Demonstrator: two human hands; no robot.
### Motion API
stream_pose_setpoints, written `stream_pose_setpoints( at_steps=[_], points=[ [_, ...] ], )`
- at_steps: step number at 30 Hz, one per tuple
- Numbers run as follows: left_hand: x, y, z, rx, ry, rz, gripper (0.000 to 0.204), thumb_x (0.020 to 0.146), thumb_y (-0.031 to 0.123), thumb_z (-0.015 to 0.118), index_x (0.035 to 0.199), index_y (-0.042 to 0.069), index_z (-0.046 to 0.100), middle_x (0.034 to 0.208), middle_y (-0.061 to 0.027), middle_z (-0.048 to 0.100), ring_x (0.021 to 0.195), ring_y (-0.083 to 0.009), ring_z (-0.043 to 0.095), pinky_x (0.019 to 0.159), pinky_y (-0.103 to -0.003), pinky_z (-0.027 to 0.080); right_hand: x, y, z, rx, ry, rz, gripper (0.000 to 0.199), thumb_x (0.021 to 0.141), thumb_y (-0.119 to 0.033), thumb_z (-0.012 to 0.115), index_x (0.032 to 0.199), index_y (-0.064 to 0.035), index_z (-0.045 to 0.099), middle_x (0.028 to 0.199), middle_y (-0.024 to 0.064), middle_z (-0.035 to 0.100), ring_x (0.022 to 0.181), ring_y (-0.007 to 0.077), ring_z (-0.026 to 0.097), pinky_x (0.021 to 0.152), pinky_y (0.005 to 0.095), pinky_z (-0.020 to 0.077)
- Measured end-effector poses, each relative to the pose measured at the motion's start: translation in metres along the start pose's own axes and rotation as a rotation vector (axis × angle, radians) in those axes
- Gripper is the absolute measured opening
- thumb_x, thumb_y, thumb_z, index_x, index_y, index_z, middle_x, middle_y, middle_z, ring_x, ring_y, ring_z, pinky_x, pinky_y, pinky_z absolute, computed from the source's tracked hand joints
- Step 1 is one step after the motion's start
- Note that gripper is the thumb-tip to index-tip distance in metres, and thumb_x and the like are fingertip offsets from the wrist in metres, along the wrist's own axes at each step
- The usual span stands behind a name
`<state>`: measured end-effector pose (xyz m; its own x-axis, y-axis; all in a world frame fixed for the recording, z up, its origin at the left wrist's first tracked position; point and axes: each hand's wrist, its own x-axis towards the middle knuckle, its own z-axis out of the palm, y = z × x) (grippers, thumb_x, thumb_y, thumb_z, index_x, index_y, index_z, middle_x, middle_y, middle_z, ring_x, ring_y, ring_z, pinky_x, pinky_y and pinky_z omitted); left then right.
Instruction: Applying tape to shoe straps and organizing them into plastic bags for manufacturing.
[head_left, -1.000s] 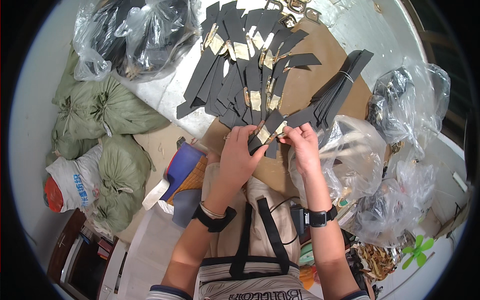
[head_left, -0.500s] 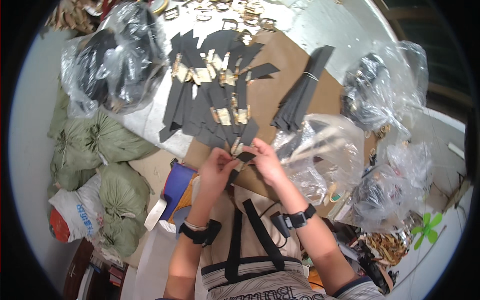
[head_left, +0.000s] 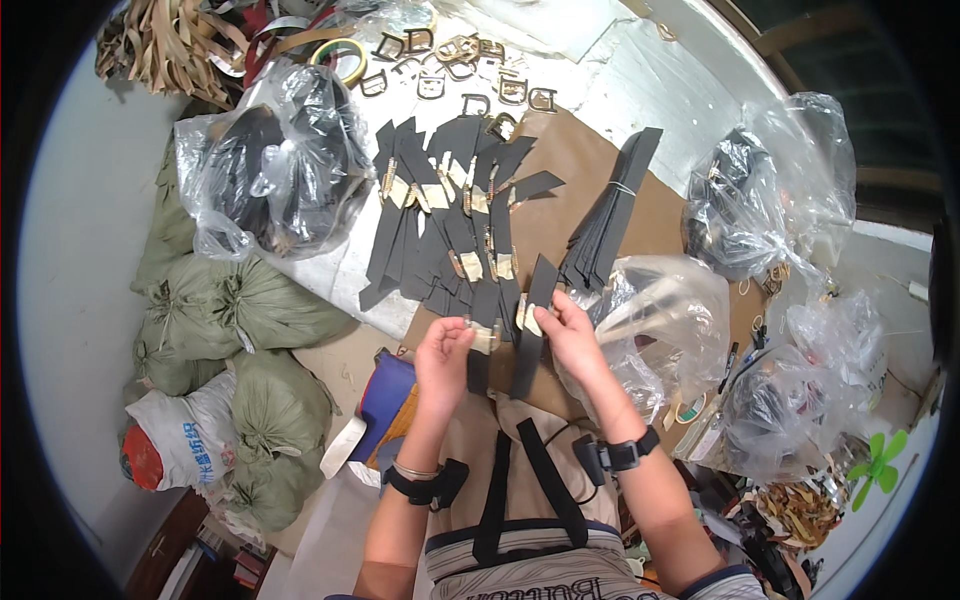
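Observation:
My left hand [head_left: 441, 362] pinches the edge of a black strap [head_left: 479, 372] at its pale, metal-edged middle. Close beside it, my right hand [head_left: 577, 343] grips a second black strap [head_left: 526, 366], tilted, with its thumb on a similar pale patch. Both straps are at the near edge of the work surface. Just beyond my hands spreads a pile of black straps [head_left: 436, 225] with pale patches and gold-coloured metal parts. To the right of the pile, a bundle of plain black straps [head_left: 611, 205] is tied with a thin band.
Metal buckles [head_left: 430, 87] and a tape roll [head_left: 341, 60] are scattered at the back. Clear plastic bags [head_left: 668, 300] flank the brown sheet [head_left: 572, 145]. Green sacks [head_left: 285, 310] are heaped at the left. A blue and orange item [head_left: 388, 395] sits near my left forearm.
My hands have moved apart, each now with its own strap; before, they were together over one spot. The whole view has shifted, showing more of the back of the table.

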<state>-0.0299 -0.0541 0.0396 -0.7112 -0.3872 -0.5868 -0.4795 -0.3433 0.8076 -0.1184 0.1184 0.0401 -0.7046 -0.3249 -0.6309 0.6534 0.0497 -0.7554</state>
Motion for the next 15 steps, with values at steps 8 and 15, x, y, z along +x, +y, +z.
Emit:
stream_pose_setpoints(
  at_steps=[8,15],
  points=[
    [-0.002,0.01,0.04,0.193,-0.216,-0.015,0.013,0.093,0.007,0.066,0.105,0.001,0.066,0.085,-0.0038,0.068,0.075,-0.0065,0.063,0.067,-0.021,0.05,-0.009,-0.007,-0.006,0.046,-0.069,0.107,0.041,0.096,-0.008,0.062,0.133,-0.0015,0.046,0.124,0.0028,0.059,0.112,0.0104,0.055,0.091,0.0282,0.0478],
    [0.052,0.023,0.027,0.439,0.172,0.383,0.014,0.095,0.009,0.061,0.105,0.002,0.067,0.089,-0.008,0.068,0.073,-0.013,0.067,0.065,-0.026,0.052,0.037,-0.033,-0.001,0.09,0.028,0.101,0.025,0.096,-0.008,0.06,0.119,-0.0007,0.058,0.119,0.0081,0.066,0.105,0.0144,0.062,0.092,0.0305,0.048]
  ],
)
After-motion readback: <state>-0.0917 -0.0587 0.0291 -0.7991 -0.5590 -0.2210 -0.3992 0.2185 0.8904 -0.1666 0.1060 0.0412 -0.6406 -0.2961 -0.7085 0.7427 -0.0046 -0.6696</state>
